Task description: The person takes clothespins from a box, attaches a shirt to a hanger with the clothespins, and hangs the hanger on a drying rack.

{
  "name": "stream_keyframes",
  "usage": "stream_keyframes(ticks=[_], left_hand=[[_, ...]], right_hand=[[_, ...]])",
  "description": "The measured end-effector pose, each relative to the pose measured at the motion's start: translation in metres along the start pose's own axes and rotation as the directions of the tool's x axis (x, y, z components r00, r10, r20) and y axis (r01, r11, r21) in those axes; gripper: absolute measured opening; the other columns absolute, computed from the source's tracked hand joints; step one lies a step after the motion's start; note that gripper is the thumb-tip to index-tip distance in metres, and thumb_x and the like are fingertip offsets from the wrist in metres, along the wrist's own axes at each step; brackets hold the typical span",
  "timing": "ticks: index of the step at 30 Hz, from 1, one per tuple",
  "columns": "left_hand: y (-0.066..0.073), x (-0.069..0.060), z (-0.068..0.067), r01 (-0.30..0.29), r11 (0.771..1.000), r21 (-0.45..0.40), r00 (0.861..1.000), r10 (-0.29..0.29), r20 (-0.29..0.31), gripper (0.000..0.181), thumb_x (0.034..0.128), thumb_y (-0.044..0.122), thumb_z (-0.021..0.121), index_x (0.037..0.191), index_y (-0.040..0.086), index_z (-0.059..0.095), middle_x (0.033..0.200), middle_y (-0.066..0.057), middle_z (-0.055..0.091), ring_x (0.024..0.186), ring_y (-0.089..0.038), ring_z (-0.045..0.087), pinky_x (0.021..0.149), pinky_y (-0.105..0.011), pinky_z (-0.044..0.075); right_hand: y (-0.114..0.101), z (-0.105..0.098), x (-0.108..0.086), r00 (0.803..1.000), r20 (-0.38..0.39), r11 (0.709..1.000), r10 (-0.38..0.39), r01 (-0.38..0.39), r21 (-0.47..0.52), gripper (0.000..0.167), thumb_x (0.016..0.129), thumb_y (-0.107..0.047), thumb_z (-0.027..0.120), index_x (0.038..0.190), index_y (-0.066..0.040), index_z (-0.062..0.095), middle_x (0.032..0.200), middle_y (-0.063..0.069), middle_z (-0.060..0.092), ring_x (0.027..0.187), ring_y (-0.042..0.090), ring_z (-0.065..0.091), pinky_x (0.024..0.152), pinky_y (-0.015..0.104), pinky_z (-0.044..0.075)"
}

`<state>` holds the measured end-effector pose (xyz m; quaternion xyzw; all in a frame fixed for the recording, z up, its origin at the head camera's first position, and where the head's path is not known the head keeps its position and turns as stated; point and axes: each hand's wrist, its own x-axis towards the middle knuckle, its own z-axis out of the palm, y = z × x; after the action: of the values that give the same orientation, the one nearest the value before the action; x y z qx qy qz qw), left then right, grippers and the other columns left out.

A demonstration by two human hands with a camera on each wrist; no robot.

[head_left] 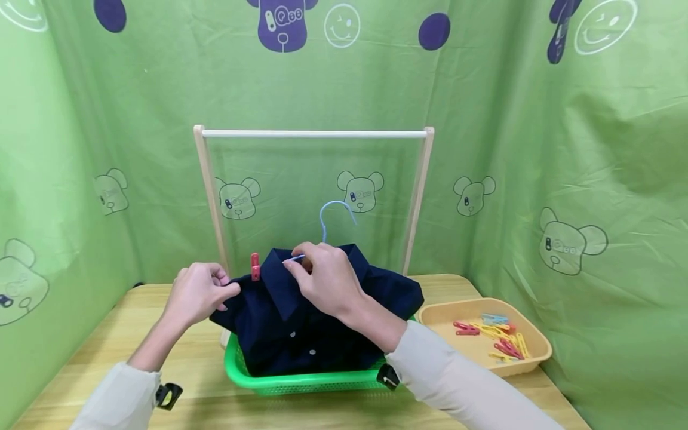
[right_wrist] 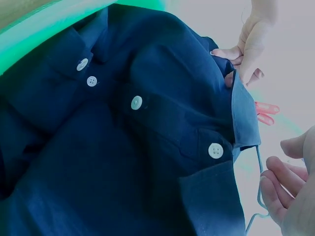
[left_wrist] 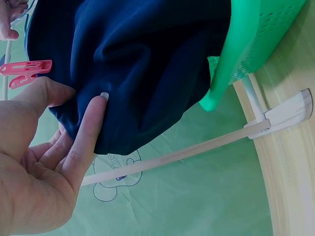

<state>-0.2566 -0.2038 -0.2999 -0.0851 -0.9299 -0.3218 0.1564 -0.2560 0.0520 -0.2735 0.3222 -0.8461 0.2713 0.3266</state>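
Observation:
A dark navy shirt (head_left: 279, 322) with white buttons rests in a green basket (head_left: 301, 382). My left hand (head_left: 199, 292) pinches the shirt's shoulder edge at the left, thumb on one side and fingers on the other in the left wrist view. Beside it, a red clothespin (head_left: 255, 267) is clipped upright on the shirt. At the collar, my right hand (head_left: 328, 278) has its fingers curled round a light blue wire hanger (head_left: 323, 224), whose hook rises above the shirt. The hanger's lower part is hidden by cloth and hand.
Behind the basket stands a wooden rack with a white crossbar (head_left: 314, 134). At the right, an orange tray (head_left: 430, 316) holds several red, yellow and blue clothespins (head_left: 494, 328). Green printed curtains (head_left: 591, 179) surround the wooden table (head_left: 188, 382).

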Motion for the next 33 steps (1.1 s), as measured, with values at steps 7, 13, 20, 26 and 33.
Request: stream_keyframes(ticks=[7, 13, 20, 26, 33], left_hand=[[-0.001, -0.001, 0.0, -0.01, 1.0, 0.005, 1.0, 0.01, -0.011, 0.013, 0.0819, 0.02, 0.067, 0.079, 0.007, 0.063, 0.056, 0.001, 0.065, 0.051, -0.01, 0.07, 0.048, -0.03, 0.047], [-0.001, -0.002, 0.0, -0.005, 1.0, 0.007, 1.0, 0.005, -0.012, 0.013, 0.0818, 0.02, 0.067, 0.078, 0.008, 0.063, 0.056, 0.001, 0.064, 0.051, -0.01, 0.069, 0.05, -0.03, 0.047], [-0.002, -0.003, -0.001, -0.009, 1.0, 0.008, 1.0, 0.009, -0.009, 0.013, 0.0821, 0.02, 0.066, 0.079, 0.007, 0.064, 0.055, 0.001, 0.063, 0.051, -0.01, 0.069, 0.05, -0.029, 0.048], [-0.003, -0.003, -0.002, -0.015, 1.0, 0.014, 1.0, 0.015, -0.016, 0.013, 0.0821, 0.02, 0.067, 0.078, 0.007, 0.064, 0.055, 0.002, 0.064, 0.051, -0.009, 0.069, 0.05, -0.029, 0.048], [-0.004, -0.004, -0.002, -0.008, 1.0, 0.011, 1.0, 0.008, -0.015, 0.013, 0.0822, 0.02, 0.067, 0.078, 0.008, 0.064, 0.055, 0.002, 0.064, 0.051, -0.009, 0.069, 0.049, -0.029, 0.048]], right_hand=[[0.006, -0.005, -0.005, 1.0, -0.01, 1.0, 0.013, -0.012, 0.025, 0.017, 0.095, -0.025, 0.07, 0.1, -0.01, 0.074, 0.077, -0.002, 0.07, 0.068, 0.009, 0.06, 0.061, 0.023, 0.047], [0.014, -0.011, -0.006, 0.999, -0.046, 0.999, 0.019, -0.018, 0.028, 0.016, 0.093, -0.025, 0.073, 0.097, -0.01, 0.074, 0.076, -0.002, 0.07, 0.068, 0.01, 0.062, 0.062, 0.025, 0.049], [0.023, -0.025, -0.011, 0.997, -0.075, 0.999, 0.025, -0.022, 0.037, 0.017, 0.091, -0.024, 0.075, 0.096, -0.009, 0.074, 0.073, -0.002, 0.067, 0.065, 0.009, 0.059, 0.06, 0.026, 0.048], [0.037, -0.034, -0.017, 0.994, -0.082, 0.997, 0.073, -0.073, 0.01, 0.013, 0.092, -0.017, 0.072, 0.099, -0.007, 0.075, 0.074, 0.0, 0.069, 0.065, 0.011, 0.063, 0.062, 0.029, 0.051], [0.05, -0.045, -0.023, 0.987, -0.079, 0.99, 0.138, -0.139, -0.006, 0.009, 0.091, -0.012, 0.069, 0.098, -0.007, 0.073, 0.072, 0.0, 0.069, 0.066, 0.014, 0.061, 0.064, 0.034, 0.051]])
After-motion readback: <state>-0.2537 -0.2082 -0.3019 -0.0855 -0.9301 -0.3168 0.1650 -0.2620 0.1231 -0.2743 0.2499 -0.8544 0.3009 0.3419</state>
